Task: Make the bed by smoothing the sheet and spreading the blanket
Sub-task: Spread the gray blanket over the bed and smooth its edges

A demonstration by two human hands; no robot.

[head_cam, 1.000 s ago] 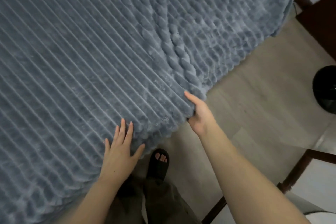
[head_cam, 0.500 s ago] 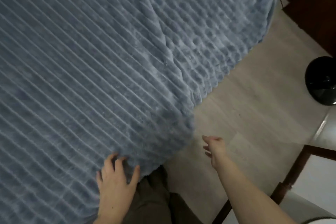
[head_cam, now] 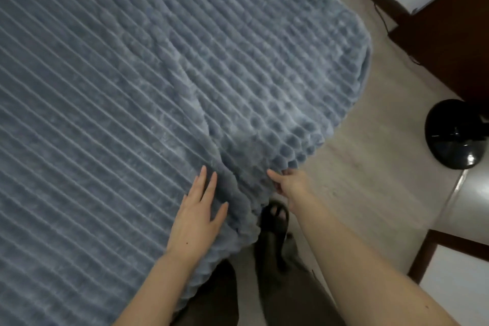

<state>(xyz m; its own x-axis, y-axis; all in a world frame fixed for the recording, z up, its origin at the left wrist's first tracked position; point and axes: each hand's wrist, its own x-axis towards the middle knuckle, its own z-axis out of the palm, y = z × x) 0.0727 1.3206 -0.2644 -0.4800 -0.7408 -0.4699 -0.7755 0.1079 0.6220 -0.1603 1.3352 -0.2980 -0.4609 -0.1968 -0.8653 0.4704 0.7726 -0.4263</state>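
A grey-blue ribbed plush blanket [head_cam: 132, 100] covers the bed and fills most of the view, hanging over the near corner. A fold runs diagonally through it towards that corner. My left hand [head_cam: 198, 214] lies flat on the blanket near the edge, fingers straight and spread. My right hand [head_cam: 288, 182] is at the hanging edge by the corner, its thumb and fingers pinching the blanket's border. The sheet is hidden under the blanket.
Pale floor [head_cam: 370, 167] runs along the bed's right side. A round black fan base [head_cam: 457, 135] stands on it at the right. Dark wooden furniture [head_cam: 449, 34] is at the upper right, a wooden chair frame [head_cam: 428, 249] at the lower right. My sandalled foot [head_cam: 275, 217] is by the corner.
My right hand, free over the floor half a second ago, has come back to the blanket's edge and taken hold of it. My left hand has slid forward and flattened.
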